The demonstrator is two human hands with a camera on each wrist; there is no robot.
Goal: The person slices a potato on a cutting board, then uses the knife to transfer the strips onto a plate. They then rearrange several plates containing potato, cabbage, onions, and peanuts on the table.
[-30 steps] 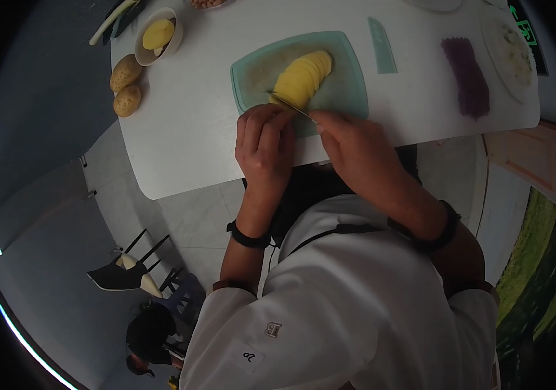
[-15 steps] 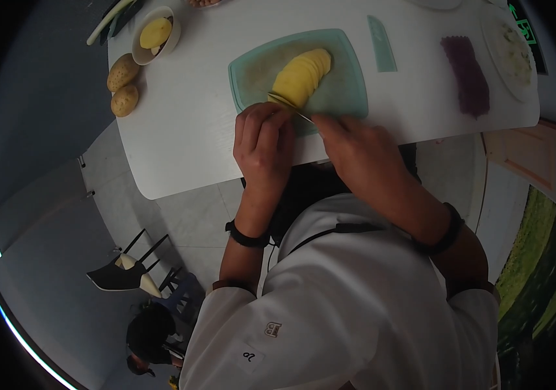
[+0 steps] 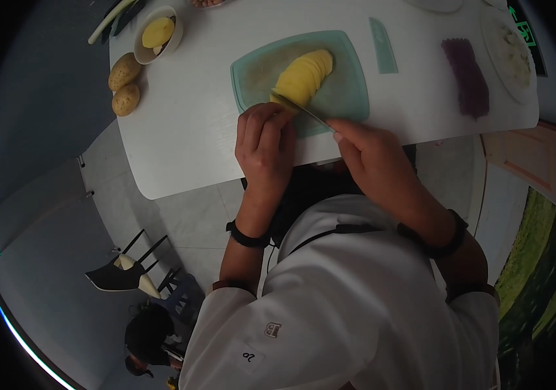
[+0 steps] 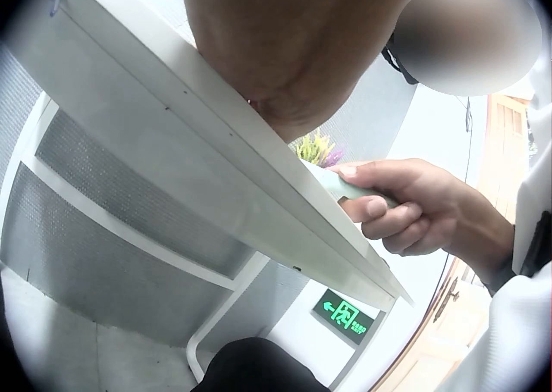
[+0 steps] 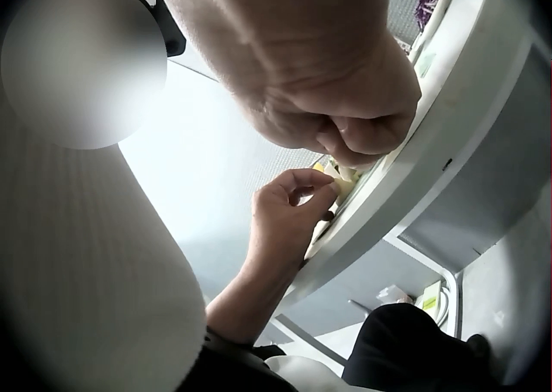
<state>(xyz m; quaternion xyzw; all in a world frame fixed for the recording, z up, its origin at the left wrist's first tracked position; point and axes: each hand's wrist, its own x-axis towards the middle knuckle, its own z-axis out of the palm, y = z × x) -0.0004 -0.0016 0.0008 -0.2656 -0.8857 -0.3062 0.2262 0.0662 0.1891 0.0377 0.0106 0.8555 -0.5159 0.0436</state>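
Observation:
A peeled yellow potato (image 3: pixel 302 76), cut into overlapping slices at its far end, lies on a green-rimmed cutting board (image 3: pixel 354 97). My left hand (image 3: pixel 264 144) holds the near end of it with bent fingers. In my right hand (image 3: pixel 374 153) is a kitchen knife (image 3: pixel 312 115), its blade slanting across the potato right by the left fingertips. The left wrist view shows the right fingers curled round a pale green knife handle (image 4: pixel 347 188). Seen from the right wrist, the left thumb and fingers bend together over the board; the part of the potato under them is hidden.
Left on the white table (image 3: pixel 180 143) are two unpeeled potatoes (image 3: pixel 125 73) and a bowl (image 3: pixel 172 47) with a peeled potato. To the right lie a light green blade-shaped piece (image 3: pixel 383 49), a purple strip (image 3: pixel 466 77) and a plate of pale food (image 3: pixel 509 55).
My right hand has drawn back toward my body and to the right with the knife, so more of the blade shows. The left hand stays nearly where it was on the potato.

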